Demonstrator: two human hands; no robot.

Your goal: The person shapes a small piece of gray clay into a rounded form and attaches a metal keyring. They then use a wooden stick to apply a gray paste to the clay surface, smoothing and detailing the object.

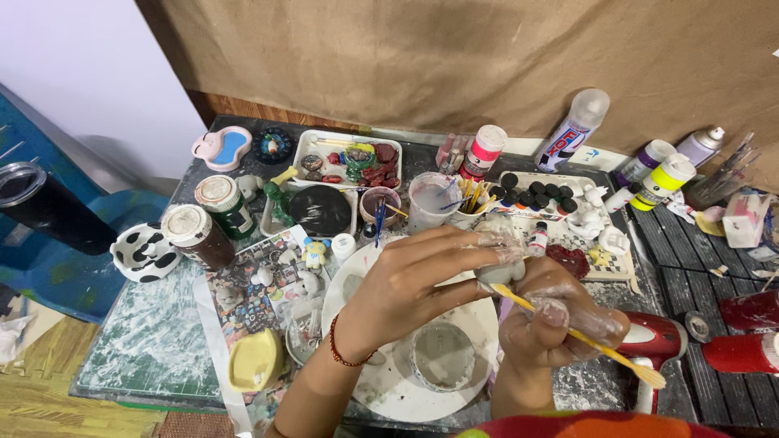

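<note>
My left hand point(414, 280), with a red bead bracelet on its wrist, pinches a small whitish clay piece point(501, 272) between fingertips and thumb. My right hand point(556, 320), smeared with white paint, grips a yellow-handled paintbrush point(588, 341) whose bristle end points down to the right; the handle's other end lies against the clay piece. Both hands hover over a round white plate point(381, 389) that carries a small paint-stained bowl point(441, 355).
Jars point(197, 235), a cow-patterned dish point(144, 253), trays of painted figures point(349, 158), cups with brushes point(430, 203), small black-capped paint pots point(531, 195), squeeze bottles point(661, 182) and a red heat gun point(653, 341) crowd the table. A yellow sponge point(256, 361) lies at front left.
</note>
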